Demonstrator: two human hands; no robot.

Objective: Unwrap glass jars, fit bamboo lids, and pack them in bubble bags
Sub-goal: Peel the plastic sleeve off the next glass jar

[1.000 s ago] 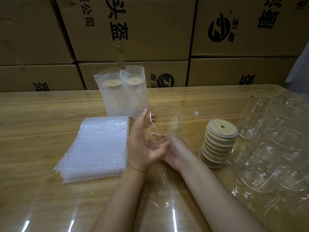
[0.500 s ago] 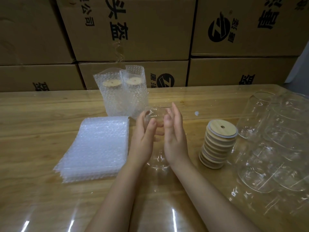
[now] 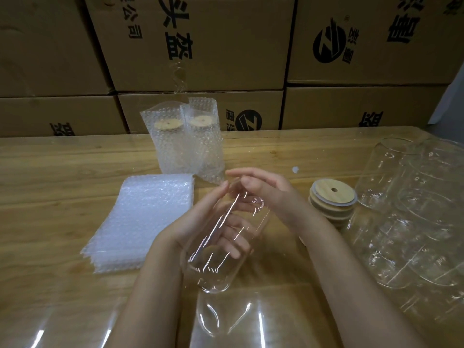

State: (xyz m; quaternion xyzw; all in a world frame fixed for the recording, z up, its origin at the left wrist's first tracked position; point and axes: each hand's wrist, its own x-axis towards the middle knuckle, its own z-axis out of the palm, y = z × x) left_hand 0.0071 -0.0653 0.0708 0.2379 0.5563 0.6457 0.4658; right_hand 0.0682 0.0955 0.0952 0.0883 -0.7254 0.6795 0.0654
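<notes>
I am bringing both bare forearms in from the lower edge, and they are angling toward each other near the middle. My left hand is cradling a tilted glass jar from its left side, palm turned inward. Its fingers are curling round underneath and showing through the glass, and the thumb is reaching up and away from me. My right hand is arching over the jar's far end with the wrist bent. Its fingers are stretching almost straight to the left, close to the left thumb's tip
</notes>
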